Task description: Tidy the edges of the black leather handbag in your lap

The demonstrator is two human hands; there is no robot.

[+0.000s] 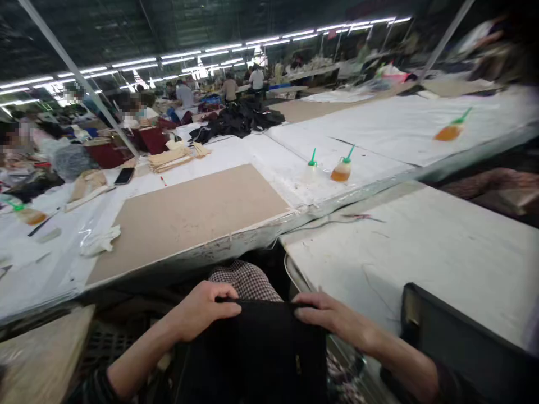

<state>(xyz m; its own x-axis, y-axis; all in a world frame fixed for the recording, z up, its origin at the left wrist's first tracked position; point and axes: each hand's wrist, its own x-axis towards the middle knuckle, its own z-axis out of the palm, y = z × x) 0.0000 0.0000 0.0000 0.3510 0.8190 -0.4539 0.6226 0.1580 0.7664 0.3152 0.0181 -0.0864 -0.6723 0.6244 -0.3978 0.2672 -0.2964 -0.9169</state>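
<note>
Two grips in play, my left hand (206,311) and right hand (328,311) pinched the top edge of the black piece (261,353) over my checked lap (246,279), seemingly steadying that edge, and the next move probably called for even tension!

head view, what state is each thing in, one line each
Black item, top edge held in both hands
Left hand, closed on that edge
Right hand, closed on that edge
Phone, lying flat, screen dark
Middle amber bottle, upright, partly full
Black cloth, heaped
Beige pieces, stacked
Tube lights, lit
</note>
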